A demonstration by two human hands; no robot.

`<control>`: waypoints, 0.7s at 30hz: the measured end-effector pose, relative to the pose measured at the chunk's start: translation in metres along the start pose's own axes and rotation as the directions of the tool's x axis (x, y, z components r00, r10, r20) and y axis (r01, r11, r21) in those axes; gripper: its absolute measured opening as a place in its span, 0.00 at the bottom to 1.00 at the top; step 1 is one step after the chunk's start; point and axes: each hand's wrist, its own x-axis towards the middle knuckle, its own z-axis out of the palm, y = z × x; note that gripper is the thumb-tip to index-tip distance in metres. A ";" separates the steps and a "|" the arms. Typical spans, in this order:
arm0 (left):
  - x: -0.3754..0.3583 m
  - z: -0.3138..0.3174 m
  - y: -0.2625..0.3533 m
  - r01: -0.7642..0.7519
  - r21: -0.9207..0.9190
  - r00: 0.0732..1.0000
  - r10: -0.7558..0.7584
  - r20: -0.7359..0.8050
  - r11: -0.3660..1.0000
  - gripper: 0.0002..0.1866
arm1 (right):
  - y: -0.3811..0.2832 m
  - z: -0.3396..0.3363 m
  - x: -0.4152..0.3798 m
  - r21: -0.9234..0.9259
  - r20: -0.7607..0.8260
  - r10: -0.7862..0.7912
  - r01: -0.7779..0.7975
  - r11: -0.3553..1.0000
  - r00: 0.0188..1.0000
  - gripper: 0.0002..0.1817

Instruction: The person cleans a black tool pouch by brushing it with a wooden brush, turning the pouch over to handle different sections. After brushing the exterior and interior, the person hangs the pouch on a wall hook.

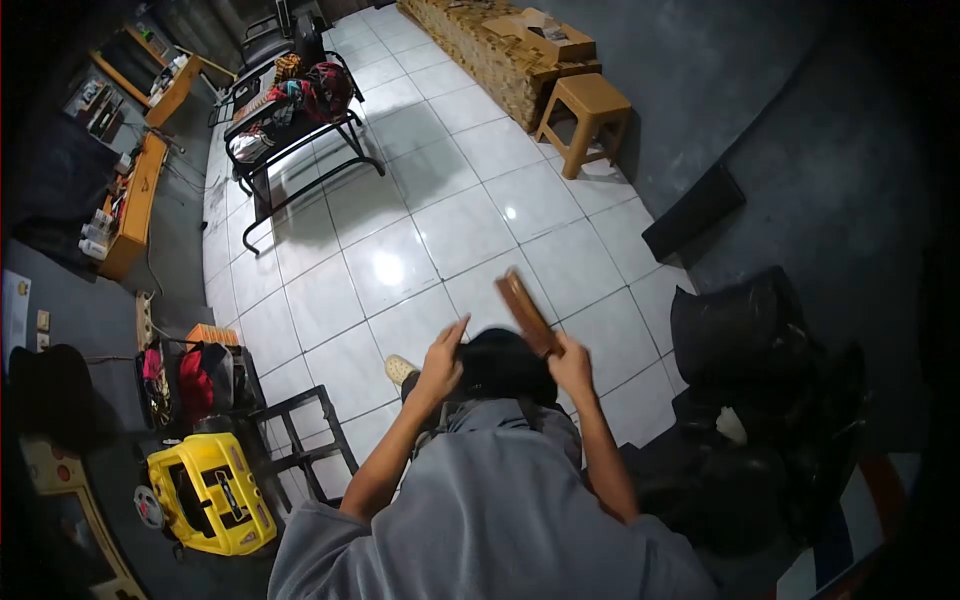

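Observation:
My right hand [571,368] is closed round the lower end of a brown, flat, elongated object [527,312], which tilts up and to the left. Slight blur hides its details. To the left, my left hand [443,362] is raised with its fingers apart and nothing in it. A black rounded object [497,362] lies between the two hands, over my lap; I cannot make out what it is. One light clog-type shoe [399,369] shows below my left hand.
A black-framed bench [300,125] holding clothes stands ahead left. A tan stool [588,108] is by the right wall. A yellow toy car [212,495] and black metal frame [303,455] lie left; black padded items [730,325] are at right.

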 end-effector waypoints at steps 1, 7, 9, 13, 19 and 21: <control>0.010 -0.008 0.026 -0.090 -0.025 0.995 0.088 -0.052 0.996 0.42 | -0.017 -0.017 0.003 0.099 -0.106 -0.078 0.088 0.991 0.991 0.15; 0.017 -0.034 0.129 -0.521 0.228 0.710 0.566 -0.418 0.822 0.40 | -0.072 -0.066 -0.013 0.311 -0.661 -0.283 0.597 0.740 0.695 0.17; 0.006 -0.015 0.101 -0.489 0.266 0.742 0.556 -0.374 0.831 0.37 | -0.043 -0.042 -0.009 0.268 -0.575 -0.162 0.372 0.888 0.802 0.21; -0.014 0.017 0.008 -0.113 0.315 0.963 0.026 0.267 0.942 0.31 | 0.005 -0.003 -0.018 -0.211 0.121 0.054 -0.027 0.977 0.991 0.28; -0.046 0.017 -0.042 0.210 0.237 0.701 -0.315 0.640 0.949 0.22 | 0.064 0.015 -0.012 -0.293 0.612 0.196 -0.011 0.956 0.766 0.17; -0.044 0.021 -0.052 0.118 0.134 0.850 -0.170 0.499 0.984 0.21 | 0.059 0.017 -0.011 -0.253 0.531 0.145 -0.007 0.967 0.835 0.16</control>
